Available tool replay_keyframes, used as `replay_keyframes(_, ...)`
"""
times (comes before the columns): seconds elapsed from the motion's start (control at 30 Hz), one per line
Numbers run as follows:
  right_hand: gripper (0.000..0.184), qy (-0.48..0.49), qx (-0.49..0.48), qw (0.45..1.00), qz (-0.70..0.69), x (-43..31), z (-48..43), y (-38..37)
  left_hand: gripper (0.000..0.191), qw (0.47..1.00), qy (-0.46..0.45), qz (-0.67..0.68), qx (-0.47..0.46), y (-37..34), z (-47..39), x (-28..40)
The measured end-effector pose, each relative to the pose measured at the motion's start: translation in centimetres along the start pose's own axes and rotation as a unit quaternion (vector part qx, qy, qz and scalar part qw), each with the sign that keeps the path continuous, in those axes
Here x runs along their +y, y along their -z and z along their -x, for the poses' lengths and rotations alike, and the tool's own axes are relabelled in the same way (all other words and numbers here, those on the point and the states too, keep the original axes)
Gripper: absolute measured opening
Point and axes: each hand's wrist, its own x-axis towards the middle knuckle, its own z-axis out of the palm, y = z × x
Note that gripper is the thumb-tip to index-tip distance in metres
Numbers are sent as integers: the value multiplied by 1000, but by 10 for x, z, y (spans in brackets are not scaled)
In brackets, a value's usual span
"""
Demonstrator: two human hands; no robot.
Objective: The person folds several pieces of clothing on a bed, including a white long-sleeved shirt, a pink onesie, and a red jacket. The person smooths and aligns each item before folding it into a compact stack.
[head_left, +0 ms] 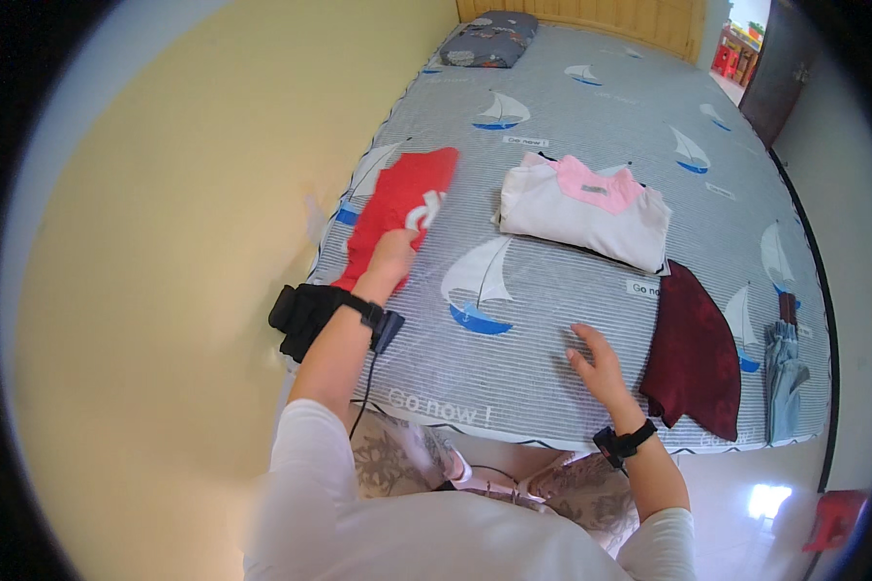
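Observation:
My left hand is on a folded red garment with white print, at the left side of the bed; whether its fingers grip the cloth cannot be made out. Beside that forearm lies a bundled black cloth item at the bed's edge. My right hand is held over the sheet with thumb and fingers apart and nothing in it. Beyond it rests a folded white garment with a pink collar part. Right of my right hand a dark red cloth is spread on the bed.
The bed's grey sheet has a sailboat pattern. A folded umbrella lies near its right edge, and a dark patterned pillow at the far end. A yellow wall borders the left side. A red plastic stool stands at lower right.

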Motion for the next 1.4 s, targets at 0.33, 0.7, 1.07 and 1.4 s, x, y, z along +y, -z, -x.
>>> replay_keyframes(0.33,73,-233,-129,860,-436,-29,-5,-35,47,967,-60,186,-165,21,234,112)
replay_keyframes(0.7,47,-84,49,804,-587,-38,-29,-41,32,966,-237,94,-31,26,259,110)
replay_keyframes(1.07,55,-102,325,920,-191,58,54,41,40,976,-162,143,36,-43,180,49)
replay_keyframes(1.4,50,-134,249,924,257,50,5,55,49,963,137,230,-19,-86,93,17)
